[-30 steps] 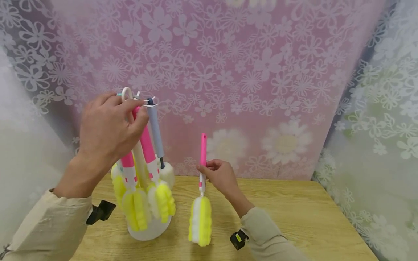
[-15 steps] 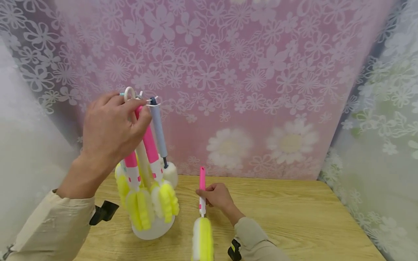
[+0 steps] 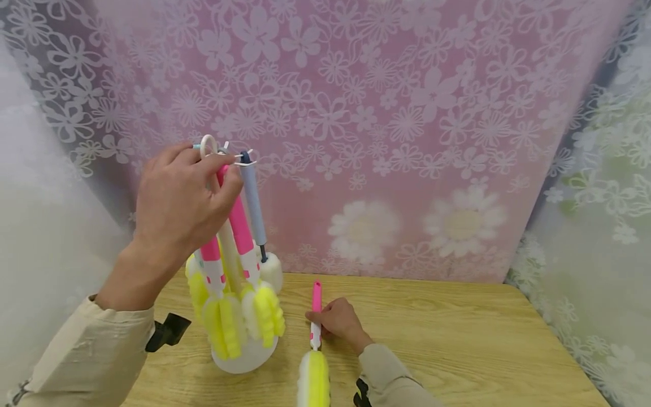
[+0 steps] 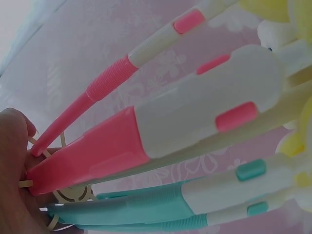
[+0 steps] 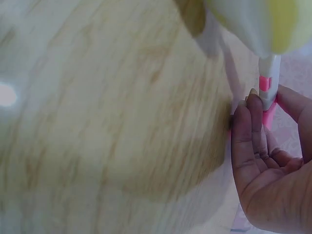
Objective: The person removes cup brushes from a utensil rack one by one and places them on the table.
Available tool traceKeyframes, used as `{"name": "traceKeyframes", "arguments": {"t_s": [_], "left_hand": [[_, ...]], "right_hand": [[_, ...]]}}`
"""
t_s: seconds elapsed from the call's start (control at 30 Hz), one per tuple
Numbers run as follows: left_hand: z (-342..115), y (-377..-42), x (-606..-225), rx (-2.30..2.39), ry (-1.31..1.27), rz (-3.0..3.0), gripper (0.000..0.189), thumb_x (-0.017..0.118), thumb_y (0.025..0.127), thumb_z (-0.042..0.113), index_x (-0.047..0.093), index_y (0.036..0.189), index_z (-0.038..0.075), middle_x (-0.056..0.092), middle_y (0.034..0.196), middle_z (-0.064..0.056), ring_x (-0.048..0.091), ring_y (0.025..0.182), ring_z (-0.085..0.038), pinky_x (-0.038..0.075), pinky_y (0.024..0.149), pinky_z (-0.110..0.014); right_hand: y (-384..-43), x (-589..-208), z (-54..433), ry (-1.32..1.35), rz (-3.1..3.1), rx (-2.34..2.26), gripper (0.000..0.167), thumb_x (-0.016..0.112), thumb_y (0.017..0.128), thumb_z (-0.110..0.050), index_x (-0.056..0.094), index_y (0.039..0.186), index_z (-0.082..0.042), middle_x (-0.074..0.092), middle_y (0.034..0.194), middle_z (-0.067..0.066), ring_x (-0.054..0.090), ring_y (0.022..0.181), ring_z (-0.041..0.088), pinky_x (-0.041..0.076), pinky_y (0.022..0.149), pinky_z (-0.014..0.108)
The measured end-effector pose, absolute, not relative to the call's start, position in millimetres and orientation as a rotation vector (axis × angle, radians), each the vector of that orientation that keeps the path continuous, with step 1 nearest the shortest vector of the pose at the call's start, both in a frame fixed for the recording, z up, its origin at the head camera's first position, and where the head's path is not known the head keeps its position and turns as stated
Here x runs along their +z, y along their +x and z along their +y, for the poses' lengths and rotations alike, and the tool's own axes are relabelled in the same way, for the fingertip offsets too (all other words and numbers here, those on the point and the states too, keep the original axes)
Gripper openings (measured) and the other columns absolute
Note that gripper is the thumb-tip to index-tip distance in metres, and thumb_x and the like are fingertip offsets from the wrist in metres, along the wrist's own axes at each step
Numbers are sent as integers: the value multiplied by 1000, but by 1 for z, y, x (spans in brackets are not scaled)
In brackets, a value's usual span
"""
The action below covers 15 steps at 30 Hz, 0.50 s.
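My left hand (image 3: 183, 203) grips the top of a hanging brush stand (image 3: 244, 362), its fingers curled over the hooks. Several sponge bottle brushes hang there heads down, among them a pink-handled brush (image 3: 240, 226) and a blue-handled brush (image 3: 254, 198). Teal-handled brushes (image 4: 126, 207) hang below the pink ones in the left wrist view. To the right, my right hand (image 3: 342, 321) pinches a separate bottle brush (image 3: 315, 333) by its pink-and-white handle, between thumb and fingers. Its yellow-and-white sponge head (image 5: 253, 24) points toward me and runs past the head view's lower edge.
The stand rests on a wood-grain table (image 3: 458, 339). Behind it rises a pink floral curtain (image 3: 381, 141), with pale patterned sheets at the left and right (image 3: 610, 271). A black wrist strap part (image 3: 170, 332) juts from the left sleeve.
My right hand has lowered the loose bottle brush toward the table and toward me, its sponge head now partly out of view. My left hand keeps its grip on the stand; the head view shifts slightly.
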<state>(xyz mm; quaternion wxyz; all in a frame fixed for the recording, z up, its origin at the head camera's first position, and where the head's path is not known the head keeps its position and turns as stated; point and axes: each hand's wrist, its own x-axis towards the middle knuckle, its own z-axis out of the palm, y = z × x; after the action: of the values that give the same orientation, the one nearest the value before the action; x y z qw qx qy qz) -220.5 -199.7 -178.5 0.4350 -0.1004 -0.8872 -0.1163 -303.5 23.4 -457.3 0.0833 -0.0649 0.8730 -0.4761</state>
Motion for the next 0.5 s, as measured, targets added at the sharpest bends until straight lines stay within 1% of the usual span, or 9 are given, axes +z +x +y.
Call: {"name": "traceKeyframes", "arguments": {"t_s": [0.13,0.2,0.5], "left_hand": [[-199,-220,-178,-293,-253,-2200,39,45,93,31,72,112,10,67,107,-18,50,116,-36,36,96,-56],[-199,-220,-178,-293,-252,-2201,39,45,93,31,72,112,10,67,108,-18,50,116,-36,36,97,-56],[-200,-220,-179,-284,-252,-2199,40,45,93,31,71,114,10,67,109,-18,50,115,-37,37,95,-56]], "right_hand": [[-304,-458,23,-222,2609,-1408,35,76,80,-29,64,57,-4,62,52,6,58,44,13,47,44,26],[-304,-458,23,-229,2603,-1406,35,76,80,-28,64,57,-4,62,52,7,57,44,14,48,44,27],[-307,-463,22,-299,2637,-1323,37,76,79,-30,60,55,-7,59,47,4,53,41,12,42,40,22]]}}
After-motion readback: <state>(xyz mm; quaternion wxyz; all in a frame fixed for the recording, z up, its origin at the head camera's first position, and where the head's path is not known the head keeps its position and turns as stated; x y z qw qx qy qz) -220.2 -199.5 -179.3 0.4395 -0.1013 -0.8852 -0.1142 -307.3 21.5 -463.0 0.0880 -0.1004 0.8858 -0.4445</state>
